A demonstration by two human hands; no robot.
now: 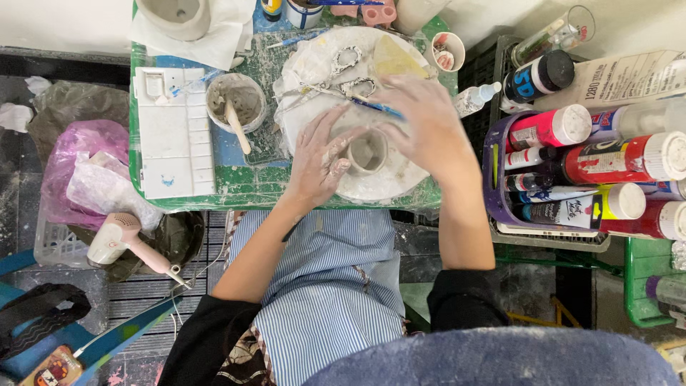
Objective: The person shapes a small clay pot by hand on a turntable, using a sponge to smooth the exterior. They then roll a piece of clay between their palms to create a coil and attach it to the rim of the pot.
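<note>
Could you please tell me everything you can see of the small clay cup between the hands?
The small clay cup is pale grey, wet-looking and round, with a thick rim. It stands upright, mouth open, on a clay-smeared round board. The left hand presses its fingers against its side; the right hand curves over its far side.

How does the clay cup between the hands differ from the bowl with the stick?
The clay cup is smaller and looks empty; the bowl is wider and holds a stick. The left hand touches the cup and the right hand hovers over it; the bowl stands alone. Both are round, grey and clay-smeared.
</note>
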